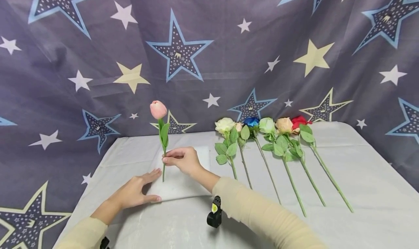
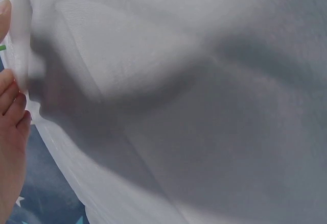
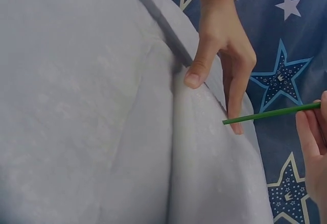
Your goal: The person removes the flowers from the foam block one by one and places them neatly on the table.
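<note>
A pink artificial tulip (image 1: pixel 158 110) stands nearly upright in my right hand (image 1: pixel 186 161), whose thumb and fingers pinch its green stem. In the right wrist view the stem's cut end (image 3: pixel 227 122) is bare and points toward a white, foam-like block (image 1: pixel 190 185). Whether it touches the block I cannot tell. My left hand (image 1: pixel 132 191) rests at the block's left side, thumb near the front edge and fingers extended. The left wrist view catches only part of the left hand (image 2: pixel 12 127) at its edge.
To the right lie several artificial roses in a row, among them a white one (image 1: pixel 224 125), a blue one (image 1: pixel 251 122), a peach one (image 1: pixel 284 125) and a red one (image 1: pixel 299 122). The table (image 1: pixel 376 190) wears a pale cloth. Behind it hangs a star-patterned curtain (image 1: pixel 226 67).
</note>
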`<state>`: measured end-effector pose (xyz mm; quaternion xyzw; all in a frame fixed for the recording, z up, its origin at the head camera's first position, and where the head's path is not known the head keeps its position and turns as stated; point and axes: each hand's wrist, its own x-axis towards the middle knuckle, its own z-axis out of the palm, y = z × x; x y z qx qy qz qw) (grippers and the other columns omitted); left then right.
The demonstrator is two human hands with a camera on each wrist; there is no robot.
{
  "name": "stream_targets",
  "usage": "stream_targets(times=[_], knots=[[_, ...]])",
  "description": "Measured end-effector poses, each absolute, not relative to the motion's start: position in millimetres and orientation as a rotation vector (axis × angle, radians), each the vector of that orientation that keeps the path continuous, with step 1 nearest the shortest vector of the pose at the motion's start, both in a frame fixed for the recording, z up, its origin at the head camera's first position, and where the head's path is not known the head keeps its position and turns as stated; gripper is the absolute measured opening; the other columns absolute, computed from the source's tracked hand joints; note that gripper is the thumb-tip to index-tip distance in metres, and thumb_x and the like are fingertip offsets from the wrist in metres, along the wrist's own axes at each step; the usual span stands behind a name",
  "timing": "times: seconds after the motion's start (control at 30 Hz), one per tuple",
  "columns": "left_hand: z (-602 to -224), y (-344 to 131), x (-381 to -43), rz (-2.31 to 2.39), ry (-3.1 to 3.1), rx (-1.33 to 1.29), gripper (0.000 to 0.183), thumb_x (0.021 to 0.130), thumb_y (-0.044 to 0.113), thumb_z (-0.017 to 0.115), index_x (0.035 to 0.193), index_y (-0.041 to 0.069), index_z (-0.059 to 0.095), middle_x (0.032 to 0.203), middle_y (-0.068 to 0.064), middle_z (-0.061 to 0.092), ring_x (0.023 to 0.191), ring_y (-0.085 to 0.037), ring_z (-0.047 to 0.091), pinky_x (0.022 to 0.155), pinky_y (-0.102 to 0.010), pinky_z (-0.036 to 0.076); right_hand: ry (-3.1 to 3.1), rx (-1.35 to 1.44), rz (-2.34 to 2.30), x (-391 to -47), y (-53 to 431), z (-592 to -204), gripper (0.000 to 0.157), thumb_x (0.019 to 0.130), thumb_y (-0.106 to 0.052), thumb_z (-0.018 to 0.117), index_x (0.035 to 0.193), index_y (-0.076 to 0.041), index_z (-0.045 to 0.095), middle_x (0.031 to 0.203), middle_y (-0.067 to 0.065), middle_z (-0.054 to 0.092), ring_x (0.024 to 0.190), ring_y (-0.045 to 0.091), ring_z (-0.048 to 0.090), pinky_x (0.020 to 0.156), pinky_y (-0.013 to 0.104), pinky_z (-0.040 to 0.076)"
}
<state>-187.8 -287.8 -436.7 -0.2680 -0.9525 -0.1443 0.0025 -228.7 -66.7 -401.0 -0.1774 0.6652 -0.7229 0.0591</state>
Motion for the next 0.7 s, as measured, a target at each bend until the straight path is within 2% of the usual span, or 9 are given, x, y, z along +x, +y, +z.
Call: stream_targets(times=[0.17,0.4,0.57,0.7], knots=[[-434.7,-287.1,-187.8,-0.445,-2.982,-0.851,0.091,0.072,0.059,0.074,0.138,0.002,0.05,0.141,-0.018,0.053,0.129,-0.036,0.052,0.106,-0.052,0.044,1.961,-0.544,-2.243,-229.5,-65.3,-401.1,0.02,0.082,0.004,0.07,0.098,0.016,0.068,0.099,0.033,0.068,0.087,0.041,0.071,0.073,0.029,0.062],[-435.7,-288.4,-188.3,-0.443,-2.972,-0.854,0.091,0.072,0.059,0.075,0.138,0.002,0.051,0.141,-0.017,0.053,0.129,-0.036,0.053,0.106,-0.051,0.045,1.993,-0.577,-2.272,-228.2,-61.9,-393.3,0.02,0.083,0.002,0.07,0.098,0.015,0.068,0.1,0.032,0.069,0.088,0.041,0.071,0.075,0.028,0.062],[-436.7,-288.4,-188.4,-0.466,-2.978,-0.843,0.089,0.072,0.06,0.074,0.137,0.003,0.052,0.143,-0.015,0.052,0.13,-0.036,0.052,0.106,-0.051,0.044,2.018,-0.467,-2.343,-230.6,-47.7,-381.3,0.02,0.082,0.002,0.071,0.099,0.014,0.068,0.098,0.032,0.069,0.082,0.034,0.074,0.073,0.03,0.062],[-436.7,-288.4,-188.3,-0.465,-2.976,-0.842,0.09,0.072,0.06,0.074,0.137,0.003,0.052,0.143,-0.015,0.052,0.129,-0.037,0.052,0.106,-0.051,0.044,1.957,-0.3,-2.415,-233.4,-26.9,-376.0,0.022,0.08,0.006,0.071,0.1,0.014,0.067,0.097,0.03,0.07,0.073,0.022,0.075,0.073,0.033,0.062]])
